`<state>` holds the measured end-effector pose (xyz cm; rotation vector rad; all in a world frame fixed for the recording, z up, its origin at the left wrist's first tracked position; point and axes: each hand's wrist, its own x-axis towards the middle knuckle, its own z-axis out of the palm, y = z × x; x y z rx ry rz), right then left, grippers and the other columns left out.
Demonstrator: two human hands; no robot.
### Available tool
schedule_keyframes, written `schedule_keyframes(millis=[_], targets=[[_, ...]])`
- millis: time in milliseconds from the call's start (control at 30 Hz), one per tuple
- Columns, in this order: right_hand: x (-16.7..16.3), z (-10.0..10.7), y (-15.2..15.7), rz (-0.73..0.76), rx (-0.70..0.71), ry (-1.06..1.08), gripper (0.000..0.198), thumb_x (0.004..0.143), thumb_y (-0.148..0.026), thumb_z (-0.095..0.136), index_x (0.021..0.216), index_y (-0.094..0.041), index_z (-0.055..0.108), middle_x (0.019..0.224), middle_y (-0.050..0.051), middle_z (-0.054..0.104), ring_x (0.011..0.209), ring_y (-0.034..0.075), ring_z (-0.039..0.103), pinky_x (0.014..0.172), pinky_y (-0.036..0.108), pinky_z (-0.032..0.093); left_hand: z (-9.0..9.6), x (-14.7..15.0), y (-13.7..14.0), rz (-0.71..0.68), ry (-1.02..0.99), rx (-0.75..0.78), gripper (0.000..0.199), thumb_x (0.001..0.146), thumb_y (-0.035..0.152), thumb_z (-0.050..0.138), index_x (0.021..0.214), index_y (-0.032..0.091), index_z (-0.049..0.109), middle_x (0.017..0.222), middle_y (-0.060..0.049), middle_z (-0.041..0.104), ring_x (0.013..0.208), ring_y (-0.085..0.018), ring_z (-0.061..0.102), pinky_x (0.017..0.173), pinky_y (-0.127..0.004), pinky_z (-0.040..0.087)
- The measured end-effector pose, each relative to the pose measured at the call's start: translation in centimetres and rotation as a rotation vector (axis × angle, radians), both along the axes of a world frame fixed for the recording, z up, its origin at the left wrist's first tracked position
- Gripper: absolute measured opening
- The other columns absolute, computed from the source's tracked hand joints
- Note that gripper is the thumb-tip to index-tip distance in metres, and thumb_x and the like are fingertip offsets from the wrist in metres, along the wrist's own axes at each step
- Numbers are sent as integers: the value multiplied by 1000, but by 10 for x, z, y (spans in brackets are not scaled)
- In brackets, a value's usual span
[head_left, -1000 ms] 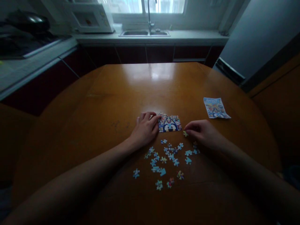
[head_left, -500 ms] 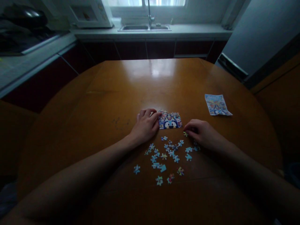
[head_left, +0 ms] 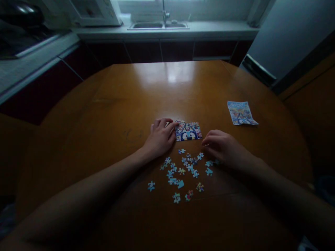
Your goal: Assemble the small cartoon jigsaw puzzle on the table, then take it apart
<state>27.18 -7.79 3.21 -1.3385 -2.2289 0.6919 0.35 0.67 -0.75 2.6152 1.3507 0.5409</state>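
Observation:
A partly assembled jigsaw puzzle (head_left: 187, 133) lies on the table, showing a blue dog-like cartoon face along its lower part and an uneven top edge. My left hand (head_left: 160, 137) rests at its left side, fingers loosely bent and apart, the index fingertip touching the upper left corner. Just off the puzzle's lower right corner is my right hand (head_left: 220, 146), thumb and fingers pinched together on a small puzzle piece that they now mostly hide. Loose puzzle pieces (head_left: 172, 181), several of them light blue, are scattered below the puzzle, between my forearms.
A creased printed sheet (head_left: 242, 113) with a matching picture lies to the right on the wooden table (head_left: 167, 90). Beyond the table are a counter with a sink (head_left: 149, 25), a microwave (head_left: 95, 12), a stove at the left and a pale fridge (head_left: 288, 42) at the right.
My right hand has shifted slightly left, closer to the puzzle's corner, and the yellowish piece at its fingertips is no longer plainly visible. My left hand stays in place. The view has tilted slightly.

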Motion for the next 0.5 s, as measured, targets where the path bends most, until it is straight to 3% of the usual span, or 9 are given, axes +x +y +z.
schedule_keyframes(millis=[200, 333, 500], targets=[[-24, 20, -35, 424, -92, -128, 13, 98, -20, 60, 89, -19, 70, 91, 4, 67, 84, 17, 58, 77, 31, 46, 0, 1, -1, 4, -5, -9, 35, 101, 30, 49, 134, 27, 61, 134, -9, 56, 124, -31, 43, 106, -51, 39], [-35, 13, -47, 469, -56, -269, 12, 96, -23, 64, 86, -18, 67, 92, 5, 67, 84, 18, 57, 77, 33, 45, -2, 0, 0, 8, -8, -4, 35, 101, 30, 50, 135, 27, 61, 134, -8, 56, 124, -31, 43, 107, -50, 39], [-39, 8, -51, 456, -32, -356, 7, 95, -15, 62, 89, -17, 65, 93, 6, 65, 81, 19, 54, 71, 33, 46, -3, 0, 0, 4, -13, -4, 36, 101, 29, 50, 135, 28, 61, 134, -9, 56, 124, -31, 43, 106, -51, 38]])
